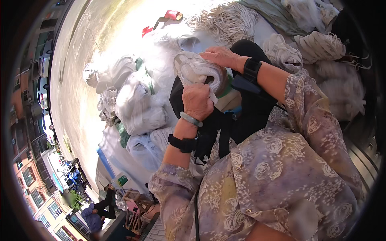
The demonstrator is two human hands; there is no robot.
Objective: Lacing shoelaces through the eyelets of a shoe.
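Note:
A white and grey sneaker upper is held above my lap, its dark opening facing me. My left hand is closed in a fist round its near edge, with the fingertips hidden. Across its far right part lies my right hand, thumb and fingers bent over the material and gripping it. Beneath it are my dark-clothed knees, with a green and tan patch between them partly covered by the upper.
Plastic-wrapped white bundles lie to the left. A heap of white laces or strips and stacked white bundles lie beyond. Red objects rest on the bright ground. A seated person and wooden chair are at lower left.

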